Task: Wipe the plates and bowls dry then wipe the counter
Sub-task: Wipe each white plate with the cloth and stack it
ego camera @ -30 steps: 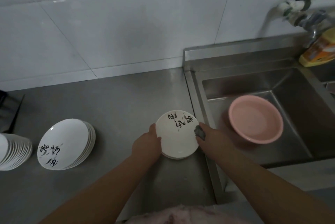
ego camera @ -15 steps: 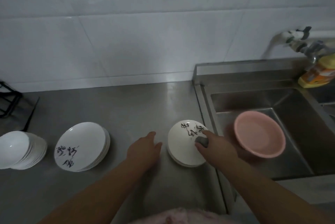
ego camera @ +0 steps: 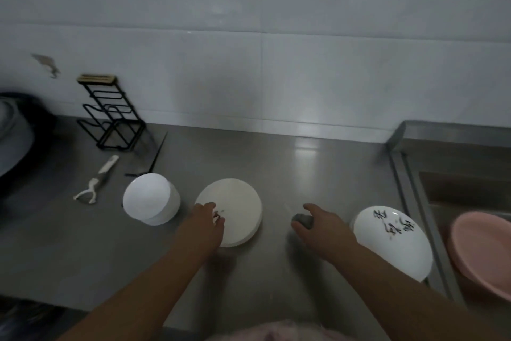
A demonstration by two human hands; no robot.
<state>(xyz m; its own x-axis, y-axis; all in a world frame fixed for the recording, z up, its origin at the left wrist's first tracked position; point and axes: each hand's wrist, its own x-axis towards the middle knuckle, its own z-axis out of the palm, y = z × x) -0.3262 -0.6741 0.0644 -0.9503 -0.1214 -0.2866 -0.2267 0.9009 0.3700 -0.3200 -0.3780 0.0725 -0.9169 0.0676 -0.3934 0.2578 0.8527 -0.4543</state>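
Middle plate stack (ego camera: 235,209) on the steel table (ego camera: 318,175), centre. Left hand (ego camera: 206,226) lies on its near-left rim, fingers over the inked marks; whether they curl under the edge cannot be told. Right hand (ego camera: 322,227) sits on the table just right of that stack, apart from it, fingers pinched around a small grey cloth (ego camera: 302,220). Inked plates (ego camera: 392,244) lie just right of the right hand, by the table's right edge. White bowl stack (ego camera: 150,199) stands left of the left hand, near it. Further out: peeler (ego camera: 95,181), black wire rack (ego camera: 112,114) at the wall, pink basin (ego camera: 484,252) in the sink (ego camera: 442,175).
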